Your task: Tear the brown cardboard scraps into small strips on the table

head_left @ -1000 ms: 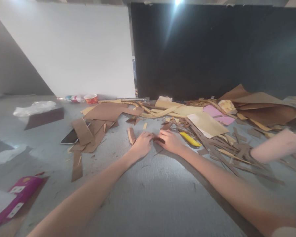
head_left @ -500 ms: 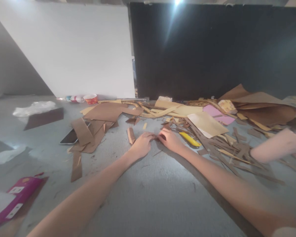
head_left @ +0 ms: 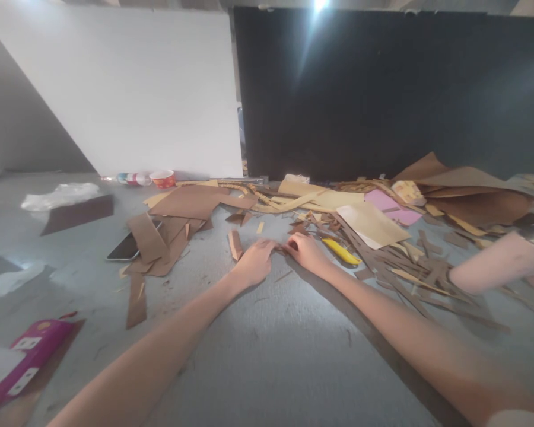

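Near the middle of the table, my left hand [head_left: 256, 262] and my right hand [head_left: 308, 252] face each other with fingertips pinched together. Between them shows a bit of a thin brown strip [head_left: 280, 248], gripped from both sides; my fingers hide most of it. Just left of my left hand lies a small folded brown piece [head_left: 235, 245]. A yellow utility knife [head_left: 342, 251] rests on the table right beside my right hand. A tiny pale yellow scrap [head_left: 260, 227] lies beyond my hands.
Brown sheets [head_left: 184, 201] partly cover a phone [head_left: 123, 249] at left. Brown offcuts [head_left: 398, 267] spread at right, near another person's forearm [head_left: 485, 267]. A magenta case [head_left: 38, 350] lies at front left. A red-and-white cup [head_left: 162, 178] stands by the white panel [head_left: 160, 89].
Almost nothing differs. My hands keep their place and their pinch on the brown strip, with slight finger movement; the whole view has shifted a little.
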The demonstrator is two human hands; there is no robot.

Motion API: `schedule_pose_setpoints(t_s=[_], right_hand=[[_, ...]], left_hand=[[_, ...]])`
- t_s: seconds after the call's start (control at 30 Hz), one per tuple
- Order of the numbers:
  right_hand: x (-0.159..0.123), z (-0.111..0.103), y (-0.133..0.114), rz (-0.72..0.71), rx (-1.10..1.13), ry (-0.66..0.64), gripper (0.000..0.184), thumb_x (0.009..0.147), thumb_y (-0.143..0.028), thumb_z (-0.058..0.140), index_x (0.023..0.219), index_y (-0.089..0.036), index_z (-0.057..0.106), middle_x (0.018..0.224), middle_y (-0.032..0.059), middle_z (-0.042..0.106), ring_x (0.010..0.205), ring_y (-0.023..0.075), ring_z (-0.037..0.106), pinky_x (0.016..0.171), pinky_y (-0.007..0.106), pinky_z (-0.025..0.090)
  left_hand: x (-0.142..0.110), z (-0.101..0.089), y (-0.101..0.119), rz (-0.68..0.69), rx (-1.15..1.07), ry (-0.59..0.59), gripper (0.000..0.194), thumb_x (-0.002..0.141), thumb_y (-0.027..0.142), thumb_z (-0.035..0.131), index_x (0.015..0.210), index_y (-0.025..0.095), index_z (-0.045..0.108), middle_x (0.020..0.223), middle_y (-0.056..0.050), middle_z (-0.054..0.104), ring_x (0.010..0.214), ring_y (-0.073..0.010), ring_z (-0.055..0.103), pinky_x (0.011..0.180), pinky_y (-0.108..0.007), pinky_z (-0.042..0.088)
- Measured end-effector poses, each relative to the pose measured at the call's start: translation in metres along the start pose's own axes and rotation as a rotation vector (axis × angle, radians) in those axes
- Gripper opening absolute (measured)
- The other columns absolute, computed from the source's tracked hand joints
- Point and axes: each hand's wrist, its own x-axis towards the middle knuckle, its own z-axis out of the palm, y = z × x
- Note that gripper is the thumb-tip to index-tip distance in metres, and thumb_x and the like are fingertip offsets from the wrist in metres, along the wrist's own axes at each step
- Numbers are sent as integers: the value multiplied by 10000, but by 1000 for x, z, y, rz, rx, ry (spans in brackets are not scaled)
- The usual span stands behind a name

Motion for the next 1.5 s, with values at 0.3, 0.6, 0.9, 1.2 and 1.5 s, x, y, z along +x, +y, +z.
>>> schedule_pose_setpoints(t_s=[0.3, 0.6, 0.9, 1.2, 1.5], right_hand=[[1, -2, -6, 51, -34, -14, 252, 1111, -375, 691, 925, -212, 741, 937, 47, 759, 881, 205, 695, 880, 332, 419], [-10, -11, -12, -37, -24, 136, 464, 1214, -389, 431, 905, -231, 739, 903, 66, 785, 901, 222, 716, 927, 339, 440], [-9, -5, -6, -155, -224, 20, 570, 1145, -276, 468, 670, -226, 778, 692, 86, 766, 703, 223, 643, 972, 430, 467], [-11, -8, -5, -191, -222, 41, 554, 1126, -233, 489, 649, -222, 772, 693, 79, 761, 677, 207, 632, 942, 422, 454], [-12, -14, -12, -240, -168, 30, 489, 1144, -285, 523, 693, -225, 702, 733, 50, 747, 704, 200, 601, 906, 400, 430]], left_hand=[[2, 3, -2, 83, 91, -42, 596, 849, -37, 514, 1346, 171, 771, 1447, -130, 749, 1438, -290, 647, 1273, -516, 506], [1, -2, 8, 36, 98, -53, 623, 831, -54, 505, 1339, 168, 790, 1437, -140, 752, 1407, -299, 663, 1262, -505, 516], [1, 3, 2, 17, 74, -42, 610, 858, -42, 521, 1347, 206, 789, 1436, -112, 751, 1395, -291, 659, 1250, -503, 514], [-2, 0, 4, -22, 50, -20, 520, 893, -46, 500, 1287, 187, 745, 1325, -109, 744, 1299, -291, 658, 1179, -491, 544], [-1, 2, 1, -82, 22, 96, 109, 1067, 169, 600, 1078, 180, 708, 1192, -115, 707, 1217, -320, 618, 1134, -524, 515]])
